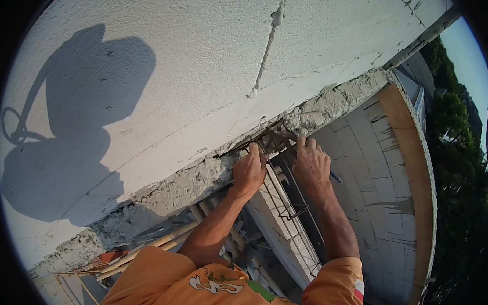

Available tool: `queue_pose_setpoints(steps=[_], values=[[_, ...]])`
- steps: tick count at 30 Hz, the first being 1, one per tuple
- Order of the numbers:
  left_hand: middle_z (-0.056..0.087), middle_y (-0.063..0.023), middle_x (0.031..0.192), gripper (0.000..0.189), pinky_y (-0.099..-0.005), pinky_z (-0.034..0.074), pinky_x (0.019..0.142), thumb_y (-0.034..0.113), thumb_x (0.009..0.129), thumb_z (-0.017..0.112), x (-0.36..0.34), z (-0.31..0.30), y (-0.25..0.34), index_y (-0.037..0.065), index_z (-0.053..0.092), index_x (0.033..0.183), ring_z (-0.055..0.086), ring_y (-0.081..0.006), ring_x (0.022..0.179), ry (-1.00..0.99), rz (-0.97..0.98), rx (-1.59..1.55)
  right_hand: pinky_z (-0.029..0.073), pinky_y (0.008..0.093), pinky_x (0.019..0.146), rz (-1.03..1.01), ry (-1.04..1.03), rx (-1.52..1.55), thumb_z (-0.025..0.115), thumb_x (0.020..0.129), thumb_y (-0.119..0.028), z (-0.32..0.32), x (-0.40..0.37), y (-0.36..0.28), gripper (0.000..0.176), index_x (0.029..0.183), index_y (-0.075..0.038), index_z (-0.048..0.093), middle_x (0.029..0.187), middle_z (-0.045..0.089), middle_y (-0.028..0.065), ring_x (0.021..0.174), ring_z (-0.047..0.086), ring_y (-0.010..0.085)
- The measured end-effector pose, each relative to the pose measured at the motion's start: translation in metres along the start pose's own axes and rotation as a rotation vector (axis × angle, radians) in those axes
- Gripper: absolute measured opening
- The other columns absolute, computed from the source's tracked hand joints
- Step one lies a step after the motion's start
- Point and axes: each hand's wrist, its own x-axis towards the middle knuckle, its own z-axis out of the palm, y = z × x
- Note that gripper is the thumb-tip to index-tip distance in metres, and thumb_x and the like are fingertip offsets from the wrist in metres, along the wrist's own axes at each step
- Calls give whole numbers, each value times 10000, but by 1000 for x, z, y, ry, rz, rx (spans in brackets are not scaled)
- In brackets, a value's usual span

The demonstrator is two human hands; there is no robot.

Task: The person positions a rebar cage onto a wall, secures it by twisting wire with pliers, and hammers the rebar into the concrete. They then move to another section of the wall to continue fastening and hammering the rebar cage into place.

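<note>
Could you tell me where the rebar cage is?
Head view, centre: the rebar cage runs between the forearms, its top end at the left hand and right hand, by the white block wall.

Wall: white block wall (pixel 171 74), cracked at its joints, with a rough mortar edge (pixel 202 178).
On the edge: top of the rebar cage (pixel 292 211), touching.

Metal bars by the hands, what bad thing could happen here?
Thin wire ends stick out of the metal bars right beside the bare left hand and right hand, so fingers might get poked. The wall edge looks crumbly and there is a drop below, so loose bits could fall.
</note>
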Motion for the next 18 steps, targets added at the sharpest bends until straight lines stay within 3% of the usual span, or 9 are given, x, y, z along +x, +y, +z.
queue_pose_setpoints(steps=[3,5,7,8,10,13,14,16,18], values=[[559,-205,672,242,-527,405,563,180,889,621,0,2,-1,44,431,951,580,-441,656,10,27,13,565,412,627,117,139,185,603,777,-67,-36,-2,-3,470,1209,48,458,917,596,200,811,659,328],[568,-217,705,238,-522,408,576,160,883,617,1,-3,4,40,429,967,583,-439,673,-58,-16,26,563,407,629,163,191,195,604,770,-69,-21,-5,-9,421,1152,45,471,905,598,200,806,660,326],[604,-200,708,208,-506,441,522,121,881,592,1,-4,2,18,463,1008,601,-424,648,9,87,155,558,403,636,57,-170,16,602,765,-58,7,-6,-15,394,1118,46,461,914,599,204,826,657,345],[605,-197,727,190,-519,450,541,101,882,574,4,0,-2,35,461,1020,605,-424,665,-14,55,157,558,403,636,87,-168,15,602,765,-58,3,-10,-13,394,1118,46,461,914,599,204,826,657,345],[602,-204,729,189,-523,445,536,106,887,572,2,1,-3,39,459,1022,607,-427,667,-23,78,100,560,404,659,90,33,142,594,767,-63,-11,-8,-9,417,1142,62,462,933,611,213,835,666,354],[598,-206,730,186,-527,428,513,131,903,573,2,-1,-4,45,455,1019,608,-425,659,-43,105,83,561,411,689,136,36,219,590,772,-69,-11,-13,-11,411,1144,71,484,962,620,231,844,673,357],[596,-208,730,190,-523,421,508,135,904,575,2,3,-8,42,452,1015,601,-423,647,-3,123,82,555,433,689,88,-120,141,590,769,-70,5,-11,-12,375,1114,51,505,958,621,246,832,673,368],[595,-210,729,194,-518,413,503,138,905,577,12,5,-9,38,448,1011,594,-420,635,40,163,83,542,452,707,136,-114,194,620,777,-100,6,-13,2,365,1102,27,512,946,620,237,852,660,379],[597,-217,742,196,-509,417,522,114,898,574,5,2,-9,29,437,1009,585,-429,634,-41,104,60,507,488,762,256,-58,369,662,793,-166,-20,-21,9,380,1105,-6,517,936,618,253,885,638,404]])
